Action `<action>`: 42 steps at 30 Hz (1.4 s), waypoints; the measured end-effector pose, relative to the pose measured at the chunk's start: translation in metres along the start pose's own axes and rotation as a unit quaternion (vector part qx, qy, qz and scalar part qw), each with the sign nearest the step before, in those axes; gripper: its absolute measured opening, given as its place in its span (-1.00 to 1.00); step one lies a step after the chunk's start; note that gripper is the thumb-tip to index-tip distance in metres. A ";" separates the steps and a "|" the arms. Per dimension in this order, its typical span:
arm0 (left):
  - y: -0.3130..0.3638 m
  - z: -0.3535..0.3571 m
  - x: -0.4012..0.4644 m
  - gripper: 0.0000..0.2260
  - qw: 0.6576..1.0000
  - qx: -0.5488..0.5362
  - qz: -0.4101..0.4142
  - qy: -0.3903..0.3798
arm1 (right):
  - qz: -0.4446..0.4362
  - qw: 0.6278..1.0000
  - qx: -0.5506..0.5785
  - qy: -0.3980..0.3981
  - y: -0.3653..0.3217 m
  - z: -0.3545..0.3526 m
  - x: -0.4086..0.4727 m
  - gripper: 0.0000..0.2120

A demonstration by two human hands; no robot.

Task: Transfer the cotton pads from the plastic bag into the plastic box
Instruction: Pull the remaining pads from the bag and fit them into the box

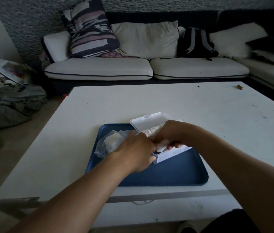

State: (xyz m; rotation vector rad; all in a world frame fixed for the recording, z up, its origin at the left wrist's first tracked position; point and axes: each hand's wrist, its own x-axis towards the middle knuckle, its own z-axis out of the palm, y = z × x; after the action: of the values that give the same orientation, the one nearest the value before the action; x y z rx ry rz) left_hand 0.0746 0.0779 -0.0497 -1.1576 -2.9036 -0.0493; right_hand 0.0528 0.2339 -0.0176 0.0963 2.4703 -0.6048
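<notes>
Here, left to right: crinkly clear plastic bag [106, 145] on blue tray [175, 174]; our left hand [136, 152] steadies plastic box [170, 154]; our right hand [170, 133] clutches soft white cotton pads [162, 145] over it. Risk, we judge: light box tips, pads spill onto bench [166, 101].

Blue tray [175, 174] sits on white low table [133, 105], near its front edge. Small brown cylindrical object [239, 87] at table's far right corner. Behind table: white-cushioned sofa [99, 68] carrying a striped cushion [90, 31], a plain cream cushion [146, 37], and a black backpack [196, 42]. Heap of grey fabric [11, 105] on floor, left
</notes>
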 end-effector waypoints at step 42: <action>-0.007 0.006 -0.008 -0.73 0.997 -0.014 -0.024 -0.074 | 0.089 0.919 0.351 -0.157 -0.002 0.020 0.013 -0.85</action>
State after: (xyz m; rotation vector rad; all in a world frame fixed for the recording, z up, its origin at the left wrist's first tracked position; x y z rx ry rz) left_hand 0.0752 0.0675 -0.0563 -1.1429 -3.0683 -0.0050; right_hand 0.0525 0.2223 -0.0385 0.4591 1.8112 -1.2850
